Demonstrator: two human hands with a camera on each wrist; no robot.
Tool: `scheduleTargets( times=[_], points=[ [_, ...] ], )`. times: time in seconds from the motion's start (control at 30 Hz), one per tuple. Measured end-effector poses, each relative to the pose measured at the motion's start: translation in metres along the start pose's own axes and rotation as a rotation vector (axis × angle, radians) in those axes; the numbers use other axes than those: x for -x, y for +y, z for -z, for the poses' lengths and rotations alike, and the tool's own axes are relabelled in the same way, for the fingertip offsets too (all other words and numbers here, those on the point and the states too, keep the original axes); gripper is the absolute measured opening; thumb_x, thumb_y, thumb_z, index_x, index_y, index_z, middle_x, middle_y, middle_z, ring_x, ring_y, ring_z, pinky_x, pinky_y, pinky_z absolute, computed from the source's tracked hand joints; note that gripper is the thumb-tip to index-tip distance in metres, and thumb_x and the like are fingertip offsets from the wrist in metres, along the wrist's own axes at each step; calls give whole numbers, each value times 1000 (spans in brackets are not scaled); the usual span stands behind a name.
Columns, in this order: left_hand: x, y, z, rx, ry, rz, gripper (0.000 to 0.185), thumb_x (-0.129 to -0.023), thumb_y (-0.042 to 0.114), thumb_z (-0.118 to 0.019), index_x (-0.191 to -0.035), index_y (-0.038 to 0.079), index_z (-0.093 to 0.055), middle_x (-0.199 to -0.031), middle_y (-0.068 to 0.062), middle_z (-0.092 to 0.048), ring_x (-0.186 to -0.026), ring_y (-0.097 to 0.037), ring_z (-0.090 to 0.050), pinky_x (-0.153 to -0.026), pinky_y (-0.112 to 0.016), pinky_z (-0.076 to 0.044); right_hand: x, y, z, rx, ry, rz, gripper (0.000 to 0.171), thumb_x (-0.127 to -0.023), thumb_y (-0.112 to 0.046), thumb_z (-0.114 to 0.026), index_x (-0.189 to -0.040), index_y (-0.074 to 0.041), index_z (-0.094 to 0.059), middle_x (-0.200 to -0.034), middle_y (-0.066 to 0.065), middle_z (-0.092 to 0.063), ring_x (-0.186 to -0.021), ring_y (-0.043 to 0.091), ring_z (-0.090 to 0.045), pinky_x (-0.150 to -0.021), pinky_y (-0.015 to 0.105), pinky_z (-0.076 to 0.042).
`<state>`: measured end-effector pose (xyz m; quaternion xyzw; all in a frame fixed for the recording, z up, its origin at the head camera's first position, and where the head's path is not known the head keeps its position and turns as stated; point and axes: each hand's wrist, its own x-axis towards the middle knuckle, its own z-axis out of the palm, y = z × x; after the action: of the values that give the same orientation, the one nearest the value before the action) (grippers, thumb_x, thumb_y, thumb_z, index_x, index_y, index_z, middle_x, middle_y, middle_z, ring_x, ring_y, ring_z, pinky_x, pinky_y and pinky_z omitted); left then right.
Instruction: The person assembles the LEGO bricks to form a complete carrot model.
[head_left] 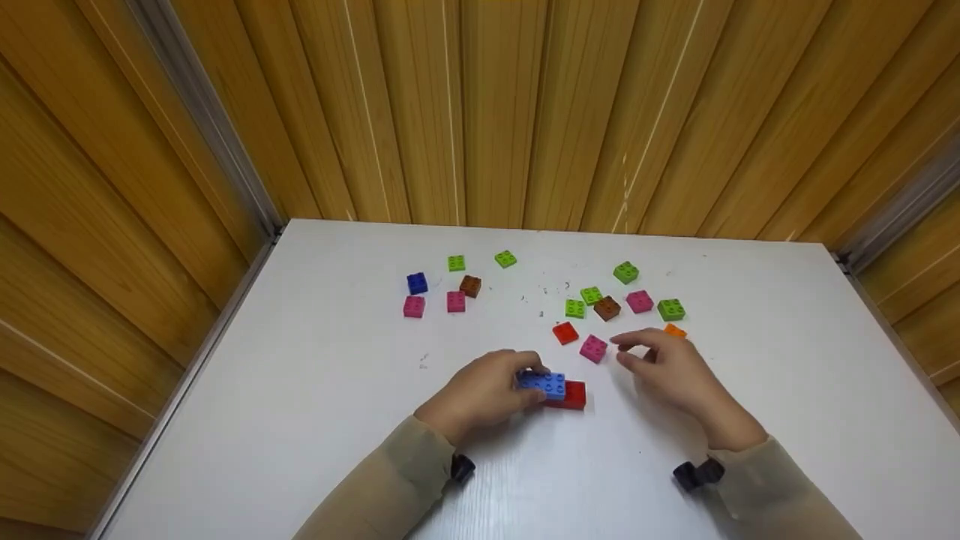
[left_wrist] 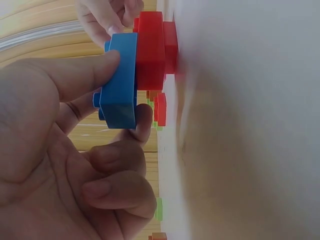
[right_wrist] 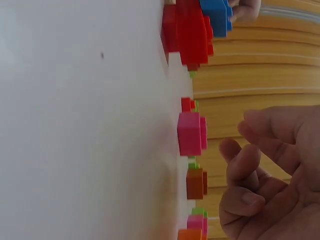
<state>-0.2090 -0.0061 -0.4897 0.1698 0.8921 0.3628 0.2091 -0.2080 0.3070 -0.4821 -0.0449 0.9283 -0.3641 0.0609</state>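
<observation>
My left hand [head_left: 487,390] grips a blue brick [head_left: 544,383] that sits on top of a red brick [head_left: 573,395] on the white table [head_left: 300,390]. In the left wrist view the thumb and a finger pinch the blue brick [left_wrist: 120,82] against the red brick [left_wrist: 152,50]. My right hand [head_left: 660,360] hovers just right of a pink brick [head_left: 593,348], fingers loosely curled and holding nothing. The right wrist view shows that pink brick [right_wrist: 190,133] close to the fingertips [right_wrist: 235,150], with a gap between them.
Loose bricks lie behind the hands: a red one [head_left: 565,332], an orange one [head_left: 674,330], green ones [head_left: 670,308], a brown one [head_left: 607,307]. Another group with a dark blue brick [head_left: 417,283] lies back left. Wooden panel walls [head_left: 487,105] enclose the table.
</observation>
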Motion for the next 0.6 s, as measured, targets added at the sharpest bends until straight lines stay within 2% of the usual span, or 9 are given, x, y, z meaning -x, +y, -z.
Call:
scheduleTargets(
  times=[0.17,0.27,0.4,0.5,0.6],
  points=[
    [1,0,0,-11,1,-5,33,-104,37,-83,-136,38,-76,-135,10,-75,-128,-18,-66,-125,-50,-53,-5,25,26,71,162,-13,34,-108,-6,-67,-142,-5,-76,-147,26,-71,-111,37,-66,-80,22,-54],
    [0,0,0,-11,-2,-3,34,-104,37,-83,-137,38,-75,-135,10,-75,-128,-18,-66,-125,-50,-54,-8,38,37,115,210,-17,39,-104,4,-64,-141,-2,-76,-150,30,-67,-106,38,-64,-80,25,-52],
    [0,0,0,-15,-6,-1,34,-104,37,-83,-137,38,-75,-136,10,-75,-128,-18,-66,-125,-50,-54,-11,50,42,149,166,-32,47,-102,9,-63,-146,-5,-74,-158,29,-61,-111,40,-63,-89,36,-55],
    [0,0,0,-19,-6,-8,34,-105,37,-83,-137,37,-75,-136,10,-76,-128,-17,-67,-125,-49,-53,-11,53,43,146,98,-67,50,-104,6,-61,-152,-7,-70,-166,27,-56,-121,45,-63,-99,51,-61],
    [0,1,0,-23,-6,-10,34,-105,36,-83,-138,36,-75,-137,10,-76,-129,-17,-67,-126,-49,-53,-11,55,43,140,50,-96,49,-106,3,-62,-154,-7,-68,-170,27,-54,-133,52,-63,-112,66,-58]
  ],
)
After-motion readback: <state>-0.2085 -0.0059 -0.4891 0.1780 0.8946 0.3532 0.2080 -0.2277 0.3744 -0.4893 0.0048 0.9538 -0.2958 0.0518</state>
